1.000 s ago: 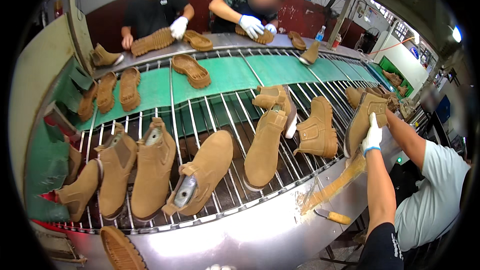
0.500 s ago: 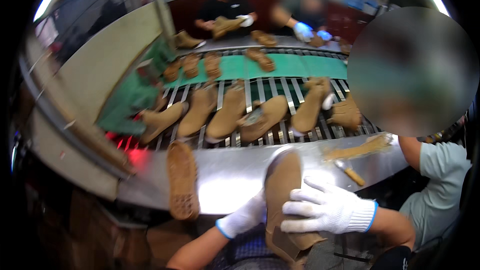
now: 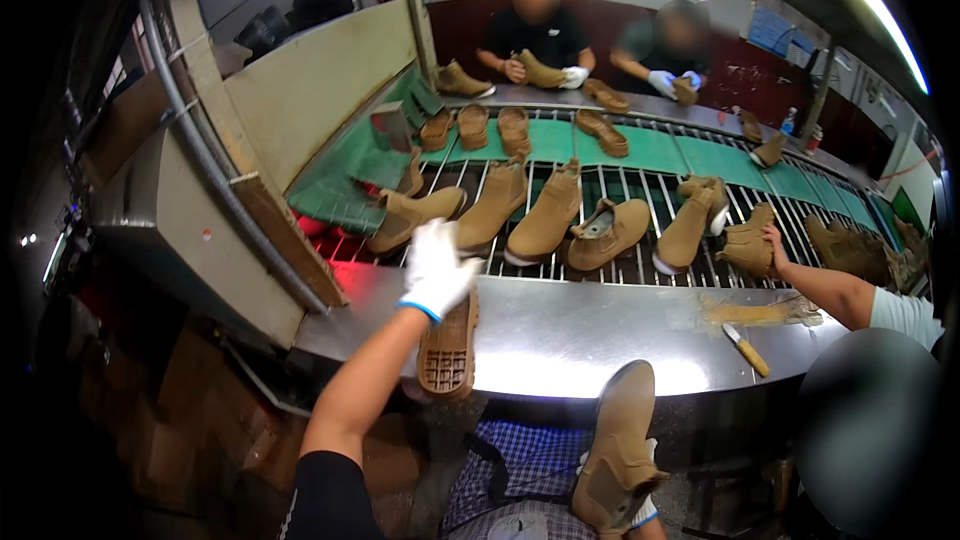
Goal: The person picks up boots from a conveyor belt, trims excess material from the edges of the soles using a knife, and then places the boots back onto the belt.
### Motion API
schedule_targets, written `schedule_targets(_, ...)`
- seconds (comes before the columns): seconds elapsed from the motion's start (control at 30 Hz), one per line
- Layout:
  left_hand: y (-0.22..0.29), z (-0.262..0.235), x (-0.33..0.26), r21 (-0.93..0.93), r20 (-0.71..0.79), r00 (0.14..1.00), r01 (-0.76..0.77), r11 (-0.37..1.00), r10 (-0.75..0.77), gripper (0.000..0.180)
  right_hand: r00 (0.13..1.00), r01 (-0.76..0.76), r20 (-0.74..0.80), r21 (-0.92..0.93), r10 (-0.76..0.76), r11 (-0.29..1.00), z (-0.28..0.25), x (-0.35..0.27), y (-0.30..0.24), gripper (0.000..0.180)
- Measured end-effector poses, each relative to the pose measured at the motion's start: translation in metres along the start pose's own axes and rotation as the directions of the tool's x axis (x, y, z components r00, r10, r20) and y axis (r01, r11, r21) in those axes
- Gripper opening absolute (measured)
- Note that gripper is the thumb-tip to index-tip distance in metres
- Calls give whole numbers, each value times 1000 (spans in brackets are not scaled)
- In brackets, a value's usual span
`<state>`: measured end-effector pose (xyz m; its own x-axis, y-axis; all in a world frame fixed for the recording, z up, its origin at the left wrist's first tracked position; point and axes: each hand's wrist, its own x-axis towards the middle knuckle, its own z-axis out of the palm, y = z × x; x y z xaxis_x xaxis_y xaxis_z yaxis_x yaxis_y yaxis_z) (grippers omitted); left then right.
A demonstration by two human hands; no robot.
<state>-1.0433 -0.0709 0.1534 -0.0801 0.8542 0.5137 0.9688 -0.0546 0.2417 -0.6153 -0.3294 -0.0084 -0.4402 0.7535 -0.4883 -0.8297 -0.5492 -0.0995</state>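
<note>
My right hand (image 3: pixel 648 512), in a white knit glove and mostly hidden behind a tan ankle boot (image 3: pixel 618 440), grips that boot low in front of me, toe up and shaft down. My left hand (image 3: pixel 438 270), gloved too and slightly blurred, reaches forward with fingers apart over the far end of a brown outsole (image 3: pixel 450 348). The sole lies on the metal ledge (image 3: pixel 560 335), its near end jutting past the edge; whether my hand touches it I cannot tell. Just beyond my fingers a tan boot (image 3: pixel 412 218) lies on the rack.
Several tan boots, among them one boot (image 3: pixel 548 215), lie on the slatted conveyor (image 3: pixel 640 210). Soles rest on a green belt (image 3: pixel 550 140) behind. A wooden-handled knife (image 3: pixel 746 350) lies on the ledge. At right a co-worker's hand (image 3: pixel 776 248) touches a boot; two people work opposite.
My left hand has left the boot and moved forward and left to the outsole. The boot has dropped lower, with my right hand now behind it. The view has shifted.
</note>
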Motion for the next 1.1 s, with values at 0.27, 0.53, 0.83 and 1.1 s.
schedule_targets(0.27, -29, 17, 46, -729, 656, 754, 621, 286, 37, 34, 992, 104, 79, -111, -96, 988, 41, 12, -21, 108)
schedule_targets(0.53, 150, -105, -45, -880, 444, 762, 271, 390, 472, 129, 909, 393, 201, -129, -364, 910, 91, -40, -37, 112)
schedule_targets(0.83, 209, -18, -113, -885, 433, 427, 368, 284, 794, 53, 956, 291, 122, -301, -266, 908, 9, -102, -22, 109)
schedule_targets(1.1, 217, 59, -97, -497, 588, 299, 866, 45, 752, 63, 976, 161, -4, -659, -218, 735, -1, -89, 2, 72)
